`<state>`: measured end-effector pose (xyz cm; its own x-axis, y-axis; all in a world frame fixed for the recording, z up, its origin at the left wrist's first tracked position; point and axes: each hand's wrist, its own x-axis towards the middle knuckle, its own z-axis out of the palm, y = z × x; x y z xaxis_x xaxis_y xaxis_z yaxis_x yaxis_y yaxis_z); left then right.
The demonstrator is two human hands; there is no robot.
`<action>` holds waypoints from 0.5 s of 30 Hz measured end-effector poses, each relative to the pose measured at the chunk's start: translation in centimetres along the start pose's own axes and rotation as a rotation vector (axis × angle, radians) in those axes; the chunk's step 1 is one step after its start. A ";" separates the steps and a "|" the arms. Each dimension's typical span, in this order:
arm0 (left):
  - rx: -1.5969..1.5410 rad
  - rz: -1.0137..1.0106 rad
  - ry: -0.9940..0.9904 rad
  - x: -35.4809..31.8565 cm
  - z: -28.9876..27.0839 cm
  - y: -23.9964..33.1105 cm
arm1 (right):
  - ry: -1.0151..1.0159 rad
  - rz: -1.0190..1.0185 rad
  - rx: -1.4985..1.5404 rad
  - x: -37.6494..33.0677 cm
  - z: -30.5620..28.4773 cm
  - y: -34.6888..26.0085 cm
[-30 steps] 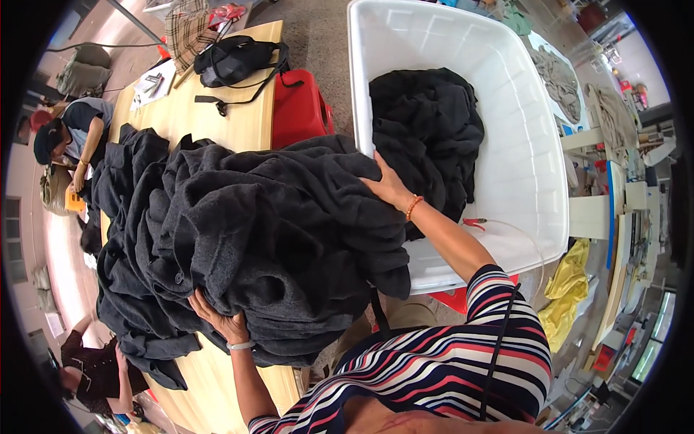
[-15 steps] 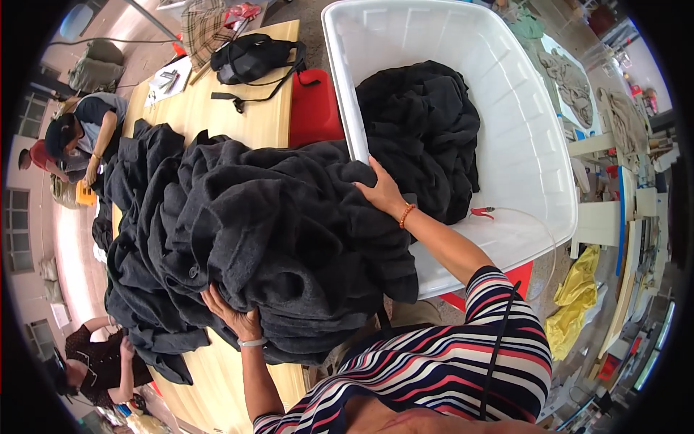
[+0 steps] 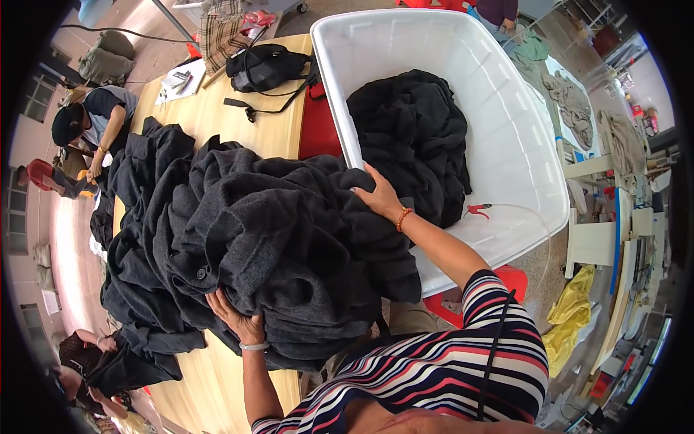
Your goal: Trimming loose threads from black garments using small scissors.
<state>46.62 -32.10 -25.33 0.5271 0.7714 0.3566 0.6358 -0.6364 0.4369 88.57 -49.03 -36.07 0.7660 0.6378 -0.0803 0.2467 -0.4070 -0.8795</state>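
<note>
At the far end of the table (image 3: 213, 119) you have a black strapped bag (image 3: 267, 69), with a checked cloth (image 3: 221, 35) and white paper (image 3: 194, 73) to its left; at your far left sits a grey-green sack (image 3: 107, 58), nearer a co-worker (image 3: 110, 114) in a dark cap (image 3: 66, 124) bends forward, and on your right lies crumpled yellow material (image 3: 570, 315)

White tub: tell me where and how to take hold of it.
Probably take the white tub by its right rim, coming from the right: it stands raised and free of cloth, while dark garments hide part of the left rim.
</note>
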 end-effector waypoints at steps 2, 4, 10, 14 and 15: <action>0.007 -0.007 -0.001 -0.3 -0.1 -0.1 | 0.061 0.020 0.031 0.1 -0.1 -0.1; -0.002 0.017 -0.004 -0.2 -0.3 0.2 | 0.157 0.029 0.087 -0.1 -0.2 0.2; -0.001 0.041 -0.002 0.4 -0.3 1.0 | 0.593 0.059 -0.010 -6.6 -4.2 1.6; -0.023 0.112 0.024 0.8 -0.3 0.6 | 0.106 0.347 0.053 -18.2 -8.9 4.0; -0.038 0.127 0.004 0.8 -0.3 0.5 | -0.025 0.307 0.146 -21.1 -9.3 4.6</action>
<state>47.22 -31.83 -24.60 0.5995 0.6846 0.4145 0.5421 -0.7284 0.4190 79.10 -70.41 -34.11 0.7761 0.5165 -0.3619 -0.0821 -0.4862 -0.8700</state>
